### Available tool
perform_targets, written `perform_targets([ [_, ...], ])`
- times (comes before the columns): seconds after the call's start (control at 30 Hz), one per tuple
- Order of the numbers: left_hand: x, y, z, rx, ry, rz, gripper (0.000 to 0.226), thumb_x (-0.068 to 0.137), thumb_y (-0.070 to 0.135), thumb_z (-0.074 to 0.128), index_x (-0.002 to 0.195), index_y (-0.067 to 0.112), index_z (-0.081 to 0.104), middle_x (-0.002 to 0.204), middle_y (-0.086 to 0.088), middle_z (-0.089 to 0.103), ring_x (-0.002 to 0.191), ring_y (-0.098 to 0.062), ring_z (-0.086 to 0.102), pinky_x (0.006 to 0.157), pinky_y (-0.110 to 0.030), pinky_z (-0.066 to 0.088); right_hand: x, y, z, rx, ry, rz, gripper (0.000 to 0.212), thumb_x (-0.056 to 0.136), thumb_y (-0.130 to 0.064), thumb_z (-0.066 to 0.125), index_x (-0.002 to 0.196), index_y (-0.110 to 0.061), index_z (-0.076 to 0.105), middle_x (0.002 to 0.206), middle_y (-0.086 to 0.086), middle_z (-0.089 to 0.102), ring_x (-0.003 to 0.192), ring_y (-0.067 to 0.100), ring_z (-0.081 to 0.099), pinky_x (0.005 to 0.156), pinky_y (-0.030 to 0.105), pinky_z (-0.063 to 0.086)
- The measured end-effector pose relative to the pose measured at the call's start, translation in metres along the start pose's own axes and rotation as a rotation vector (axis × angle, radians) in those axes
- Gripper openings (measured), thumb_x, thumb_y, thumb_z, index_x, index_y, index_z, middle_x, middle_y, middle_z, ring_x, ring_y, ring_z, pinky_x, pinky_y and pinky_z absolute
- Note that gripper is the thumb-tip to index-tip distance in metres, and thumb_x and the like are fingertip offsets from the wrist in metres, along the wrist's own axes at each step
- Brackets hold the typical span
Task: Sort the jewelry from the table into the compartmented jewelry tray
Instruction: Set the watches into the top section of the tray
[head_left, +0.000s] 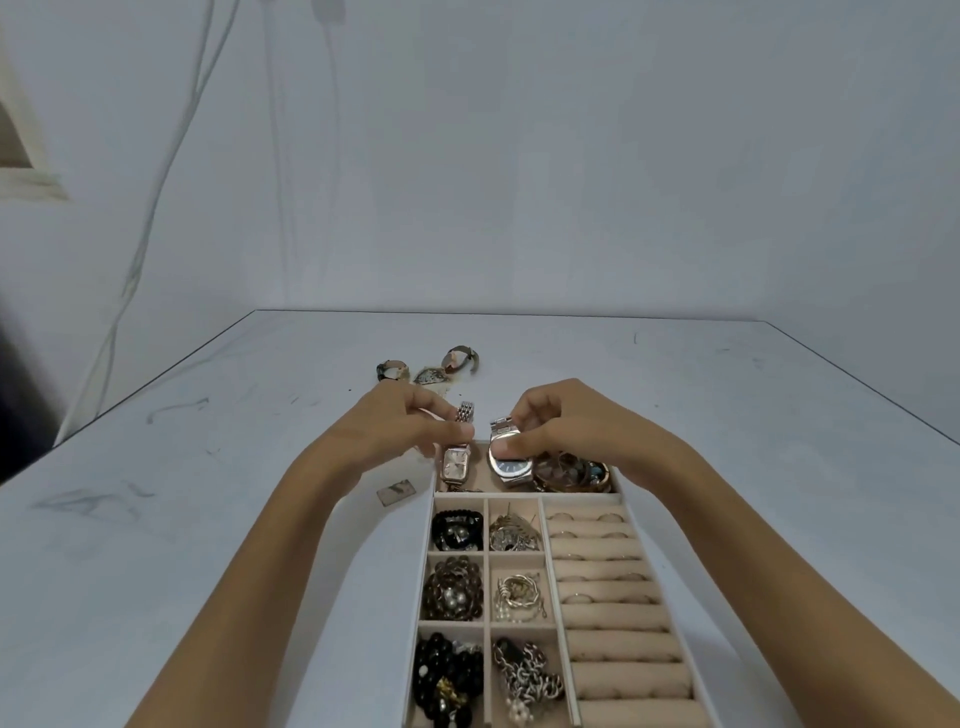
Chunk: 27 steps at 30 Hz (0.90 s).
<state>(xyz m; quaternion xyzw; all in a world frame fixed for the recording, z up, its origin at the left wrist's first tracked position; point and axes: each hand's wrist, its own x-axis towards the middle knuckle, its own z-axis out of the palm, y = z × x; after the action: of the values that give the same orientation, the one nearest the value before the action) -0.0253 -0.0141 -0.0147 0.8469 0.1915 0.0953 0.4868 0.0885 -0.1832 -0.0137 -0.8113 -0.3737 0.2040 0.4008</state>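
Observation:
A beige compartmented jewelry tray (549, 558) lies in front of me on the white table. My left hand (410, 423) pinches the band of a rose-gold rectangular watch (456, 462) that stands in the tray's far long compartment. My right hand (558, 426) grips the metal band of a silver watch with a dark dial (511, 465) beside it in the same compartment. More watches or bangles (571, 473) fill that compartment's right end. Two loose watches (460, 359) (390, 370) and a shiny flat piece (430, 375) lie on the table beyond my hands.
The small square compartments hold dark bead strands (453, 587), silver chains (527, 675) and gold pieces (519, 595). Rings sit in the padded ring rolls (608, 587) on the right. A small flat card (396, 492) lies left of the tray. A wall stands behind the table.

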Motion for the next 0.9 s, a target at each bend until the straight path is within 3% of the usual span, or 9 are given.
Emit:
perform_targets([
  [0.27, 0.0008, -0.0023, 0.0, 0.068, -0.052, -0.018, 0.022, 0.077, 0.031, 0.078, 0.091, 0.016, 0.072, 0.055, 0.009, 0.062, 0.051, 0.002, 0.054, 0.062, -0.022, 0.035, -0.0018, -0.0014, 0.0051, -0.088, 0.024, 0.038, 0.04, 0.071, -0.036, 0.083, 0.085, -0.002, 0.067, 0.064, 0.002, 0.06, 0.057, 0.014, 0.054, 0.061, 0.03, 0.044],
  [0.47, 0.0019, -0.0037, -0.0012, 0.068, -0.049, -0.019, 0.023, 0.076, 0.033, 0.078, 0.091, 0.017, 0.071, 0.059, 0.004, 0.063, 0.051, 0.002, 0.054, 0.06, -0.023, 0.035, -0.0026, -0.0036, 0.0066, -0.179, 0.071, 0.026, 0.031, 0.073, -0.038, 0.08, 0.079, -0.008, 0.073, 0.062, 0.005, 0.065, 0.056, 0.015, 0.059, 0.068, 0.035, 0.054],
  [0.67, 0.0022, -0.0037, -0.0013, 0.067, -0.054, -0.023, 0.022, 0.078, 0.031, 0.077, 0.092, 0.015, 0.07, 0.054, 0.009, 0.062, 0.05, 0.002, 0.053, 0.058, -0.022, 0.034, -0.004, -0.0046, 0.0074, -0.237, 0.121, 0.039, 0.048, 0.078, -0.035, 0.076, 0.075, 0.011, 0.064, 0.057, 0.01, 0.052, 0.053, 0.017, 0.047, 0.059, 0.027, 0.038],
  [0.77, 0.0022, -0.0041, -0.0014, 0.062, -0.058, -0.027, 0.023, 0.078, 0.031, 0.077, 0.092, 0.015, 0.07, 0.052, 0.01, 0.061, 0.05, 0.001, 0.052, 0.058, -0.022, 0.034, -0.0045, -0.0046, 0.0059, -0.303, 0.148, 0.048, 0.044, 0.076, -0.032, 0.077, 0.075, 0.01, 0.067, 0.059, 0.011, 0.054, 0.053, 0.017, 0.045, 0.057, 0.026, 0.038],
  [0.9, 0.0031, -0.0053, -0.0019, 0.071, -0.065, -0.03, 0.023, 0.078, 0.033, 0.076, 0.093, 0.016, 0.07, 0.055, 0.009, 0.062, 0.051, 0.002, 0.053, 0.059, -0.022, 0.035, -0.007, -0.0052, 0.0005, -0.306, 0.163, 0.04, 0.027, 0.072, -0.031, 0.082, 0.082, -0.007, 0.072, 0.076, 0.005, 0.069, 0.065, 0.013, 0.059, 0.053, 0.019, 0.04],
])
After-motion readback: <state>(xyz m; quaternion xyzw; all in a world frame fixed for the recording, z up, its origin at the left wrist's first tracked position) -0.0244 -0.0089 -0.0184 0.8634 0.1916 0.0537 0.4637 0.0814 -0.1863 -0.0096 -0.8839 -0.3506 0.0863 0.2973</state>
